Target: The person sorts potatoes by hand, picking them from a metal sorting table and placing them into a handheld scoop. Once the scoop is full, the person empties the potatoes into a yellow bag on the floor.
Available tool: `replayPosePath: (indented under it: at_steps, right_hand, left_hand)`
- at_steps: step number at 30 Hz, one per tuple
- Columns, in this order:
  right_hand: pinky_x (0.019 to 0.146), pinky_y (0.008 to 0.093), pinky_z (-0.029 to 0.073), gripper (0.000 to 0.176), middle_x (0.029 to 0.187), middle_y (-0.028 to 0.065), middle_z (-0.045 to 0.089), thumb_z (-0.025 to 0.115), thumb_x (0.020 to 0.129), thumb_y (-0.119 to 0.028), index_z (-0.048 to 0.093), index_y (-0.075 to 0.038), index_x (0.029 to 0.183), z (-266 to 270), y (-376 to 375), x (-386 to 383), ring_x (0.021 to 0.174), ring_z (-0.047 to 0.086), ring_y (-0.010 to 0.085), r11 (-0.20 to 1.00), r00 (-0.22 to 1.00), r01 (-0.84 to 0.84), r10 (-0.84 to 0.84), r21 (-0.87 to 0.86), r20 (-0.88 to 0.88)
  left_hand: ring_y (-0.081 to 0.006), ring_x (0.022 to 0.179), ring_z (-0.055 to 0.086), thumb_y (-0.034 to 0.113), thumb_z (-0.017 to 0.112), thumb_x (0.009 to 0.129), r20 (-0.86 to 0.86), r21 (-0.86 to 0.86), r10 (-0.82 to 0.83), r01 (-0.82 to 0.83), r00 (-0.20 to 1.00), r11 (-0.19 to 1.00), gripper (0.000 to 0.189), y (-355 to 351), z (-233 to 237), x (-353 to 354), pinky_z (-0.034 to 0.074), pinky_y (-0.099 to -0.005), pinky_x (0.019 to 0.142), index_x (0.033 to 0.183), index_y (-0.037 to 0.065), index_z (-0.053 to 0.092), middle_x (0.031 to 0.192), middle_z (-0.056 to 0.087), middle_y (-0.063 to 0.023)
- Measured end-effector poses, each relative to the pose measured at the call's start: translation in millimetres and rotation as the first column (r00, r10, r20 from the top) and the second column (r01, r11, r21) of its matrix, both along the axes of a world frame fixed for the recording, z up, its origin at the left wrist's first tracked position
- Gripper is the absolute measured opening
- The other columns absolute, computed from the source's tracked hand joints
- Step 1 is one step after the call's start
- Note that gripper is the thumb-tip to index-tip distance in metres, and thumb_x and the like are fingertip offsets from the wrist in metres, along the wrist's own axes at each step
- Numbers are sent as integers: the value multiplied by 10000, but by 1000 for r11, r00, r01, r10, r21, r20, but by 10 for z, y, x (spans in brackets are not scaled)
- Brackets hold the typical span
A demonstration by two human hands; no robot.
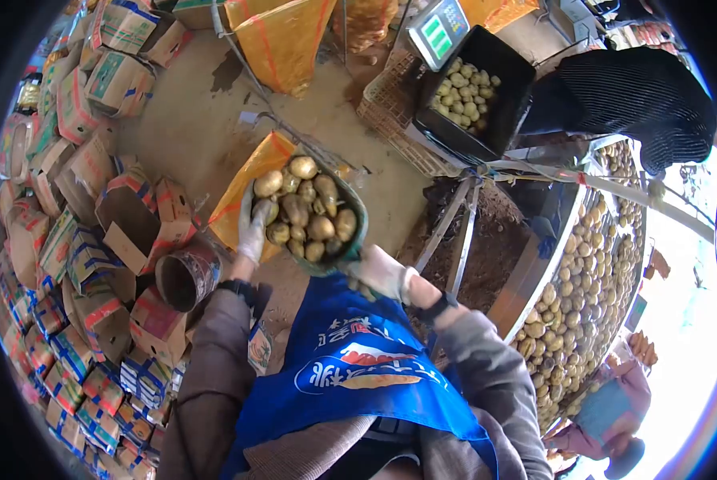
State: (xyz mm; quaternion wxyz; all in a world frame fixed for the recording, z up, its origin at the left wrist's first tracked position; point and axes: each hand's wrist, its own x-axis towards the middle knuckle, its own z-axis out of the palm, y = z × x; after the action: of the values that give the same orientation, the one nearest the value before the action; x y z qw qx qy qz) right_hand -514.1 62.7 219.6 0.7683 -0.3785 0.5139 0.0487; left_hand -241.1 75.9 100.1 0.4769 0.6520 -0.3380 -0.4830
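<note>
Dirt floor [190, 128] below, a green basin [357, 210] heaped with potatoes [306, 218] sits in the closed grip of left hand [252, 228] and right hand [384, 274], while a black crate [509, 90] beyond holds smaller potatoes [464, 92].

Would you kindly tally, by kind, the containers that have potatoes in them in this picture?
Green basin, gripped by the left hand and the right hand: 1
Black crate, on the scale: 1
Long metal trough: 1
Total: 3
</note>
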Motion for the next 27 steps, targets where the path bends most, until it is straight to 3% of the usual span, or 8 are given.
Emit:
replayPosePath:
  at_steps: [4,5,8,9,11,13,16,27]
  right_hand:
    - [451,334,513,237,701,102,652,565,932,-196,657,1,837,-279,-278,700,542,620,195,992,973,4,26,128,-230]
    - [464,339,526,236,700,96,655,566,930,-194,666,-5,831,-660,-180,657,556,631,201,998,996,-66,67,21,-67]
    - [599,316,563,68,818,41,713,669,824,-139,719,-109,859,-455,-360,750,691,672,130,978,972,-164,184,132,-150]
    - [631,326,574,87,870,23,725,708,797,-182,737,-151,873,-635,-336,797,716,679,135,493,626,-767,716,-410,-310]
    - [566,348,577,158,784,56,713,775,649,-136,747,-100,801,-619,-289,834,694,700,217,226,537,-766,740,-602,-406]
    - [558,360,569,259,770,69,703,774,659,-153,680,-64,883,-651,-206,888,688,698,227,400,711,-682,561,-613,-424]
    - [546,378,558,420,750,87,686,773,674,-180,581,-10,1007,-620,-53,1024,678,695,242,664,902,-417,223,-621,-369]
    - [519,455,507,863,663,180,626,675,784,-205,231,173,1420,-389,246,996,627,676,328,592,886,-164,-263,-789,-382]
  left_hand:
    - [-199,1368,351,578,484,946,-211,511,206,-72,956,857,780,-114,-730,619,276,-345,1135,1505,59,322,1527,354,-75]
    - [-196,1399,315,642,464,932,-188,627,287,-110,939,771,836,-122,-745,685,265,-349,1139,1521,73,296,1558,315,-64]
    - [-213,1365,365,619,370,975,74,481,22,-55,997,875,784,-183,-1082,1070,245,-336,1151,1486,26,352,1503,396,-90]
    - [-223,1365,369,632,343,975,60,473,-33,1,998,881,790,-95,-1131,1198,259,-347,1145,1496,37,337,1504,395,-90]
    - [-243,1367,377,656,287,977,-134,517,-63,123,989,847,803,0,-1195,1401,286,-368,1135,1515,60,306,1505,392,-91]
    - [-241,1270,493,666,266,973,-336,545,-22,214,941,811,763,-44,-1193,1435,407,-396,1060,1483,108,368,1425,482,-62]
    - [-278,1357,402,695,224,960,-342,664,37,213,939,717,767,-202,-1037,1288,342,-479,1107,1481,155,383,1477,431,-49]
    - [-302,1368,392,603,356,967,-256,766,-42,230,966,601,724,-514,-694,554,342,-483,1104,1474,85,364,1495,404,-130]
